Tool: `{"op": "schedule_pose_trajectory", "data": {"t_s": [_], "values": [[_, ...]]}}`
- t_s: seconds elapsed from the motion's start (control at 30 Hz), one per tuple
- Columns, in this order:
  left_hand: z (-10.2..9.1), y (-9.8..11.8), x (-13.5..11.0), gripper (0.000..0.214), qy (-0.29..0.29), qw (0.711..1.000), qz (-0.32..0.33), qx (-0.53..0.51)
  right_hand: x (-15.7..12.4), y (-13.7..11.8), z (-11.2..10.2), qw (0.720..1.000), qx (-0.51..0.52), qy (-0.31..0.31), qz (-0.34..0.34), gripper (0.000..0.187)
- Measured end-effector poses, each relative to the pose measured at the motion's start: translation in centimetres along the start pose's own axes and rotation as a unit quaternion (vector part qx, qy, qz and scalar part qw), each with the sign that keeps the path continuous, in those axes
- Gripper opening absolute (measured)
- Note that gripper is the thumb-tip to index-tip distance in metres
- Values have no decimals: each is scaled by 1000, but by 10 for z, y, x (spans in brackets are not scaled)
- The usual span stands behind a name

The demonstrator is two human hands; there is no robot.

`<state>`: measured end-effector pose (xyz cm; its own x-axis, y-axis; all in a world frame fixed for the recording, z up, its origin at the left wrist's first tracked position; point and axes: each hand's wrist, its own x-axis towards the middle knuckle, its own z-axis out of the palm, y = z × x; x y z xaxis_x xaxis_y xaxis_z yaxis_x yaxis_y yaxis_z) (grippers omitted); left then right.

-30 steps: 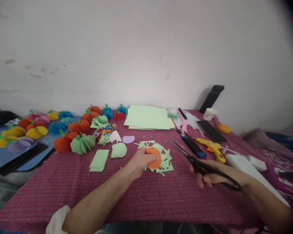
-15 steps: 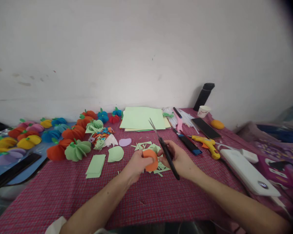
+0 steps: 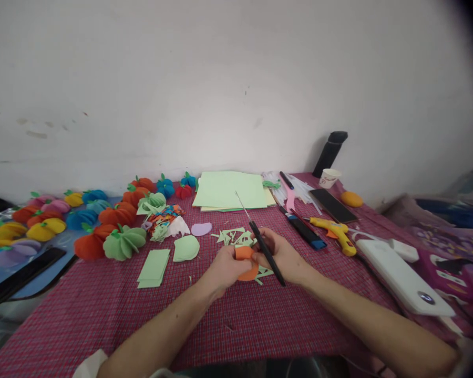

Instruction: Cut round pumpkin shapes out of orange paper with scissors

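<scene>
In the head view, the left hand [image 3: 225, 269] is pinching the orange paper [image 3: 250, 273] between thumb and fingers, the paper bending just right of that thumb. The right hand [image 3: 279, 253] is gripping the scissors [image 3: 265, 251], fingers curling around the handles, while its fingertips are meeting the paper's right edge. The blades are pointing away beyond the grip, toward the green sheets [image 3: 230, 190] at the wall side. Green scraps [image 3: 232, 235] are lying beneath and just beyond the pinch. Left of the left hand, green rounds [image 3: 186, 249] and green slips [image 3: 153, 268] are resting on the cloth [image 3: 197, 331], with paper pumpkins [image 3: 124, 242] sitting farther left. Right of the right hand, the glue gun [image 3: 334, 232] is lying near the phone [image 3: 333, 206], and the power bank [image 3: 400, 275] is lying farther right.
</scene>
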<state>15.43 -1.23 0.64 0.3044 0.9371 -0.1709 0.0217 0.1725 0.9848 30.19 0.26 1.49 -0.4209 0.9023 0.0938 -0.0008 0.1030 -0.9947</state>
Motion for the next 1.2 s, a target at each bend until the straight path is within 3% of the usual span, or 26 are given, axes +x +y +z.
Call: {"op": "schedule_pose_trajectory", "data": {"t_s": [0.17,0.27,0.4,0.77,0.93,1.03,1.1,1.2], "values": [[2,3,-1,11,17,999,7,-44,1,2,-1,998,47,29,-19,37],[2,5,-2,20,49,993,43,-95,2,3,-2,995,71,59,-30,39],[2,5,-1,17,91,983,69,-147,1,1,0,993,89,77,-31,39],[3,0,2,16,117,975,54,-182,2,7,3,993,81,77,-37,40],[1,-2,3,17,132,972,59,-183,2,5,2,996,61,57,-30,38],[-3,0,3,18,143,971,68,-179,-6,-8,-12,999,25,38,-9,40],[-6,1,3,17,149,971,68,-176,-17,-19,-28,1000,-12,-7,6,38],[-9,3,3,18,154,971,62,-173,-39,-32,-54,985,-98,-132,47,35]]}}
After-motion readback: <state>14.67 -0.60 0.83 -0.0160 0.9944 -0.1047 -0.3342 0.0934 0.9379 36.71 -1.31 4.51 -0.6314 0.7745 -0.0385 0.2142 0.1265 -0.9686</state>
